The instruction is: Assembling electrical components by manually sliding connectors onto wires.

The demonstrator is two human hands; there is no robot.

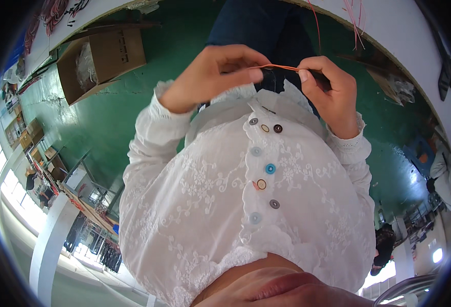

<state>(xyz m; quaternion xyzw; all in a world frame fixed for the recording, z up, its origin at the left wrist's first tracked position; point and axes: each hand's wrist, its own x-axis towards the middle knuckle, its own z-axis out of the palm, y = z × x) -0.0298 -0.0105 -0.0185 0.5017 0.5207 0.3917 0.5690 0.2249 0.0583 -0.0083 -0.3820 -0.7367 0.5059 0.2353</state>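
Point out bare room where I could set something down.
Table: bare between pink wires and black object. Floor: bare between box and legs. Crowded: table's left side, under wire bundles; inside the box, with plastic; at the orange wire, between left hand and right hand.

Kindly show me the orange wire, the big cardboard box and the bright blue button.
Orange wire (285, 67): head view, its visible middle.
Big cardboard box (109, 54): head view, its side wall.
Bright blue button (270, 168): head view, its face.

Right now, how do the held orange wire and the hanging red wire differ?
The orange wire runs roughly sideways between the left hand and right hand; the red wire hangs down past the white table. The orange wire looks thicker than the red wire. Both are slender.
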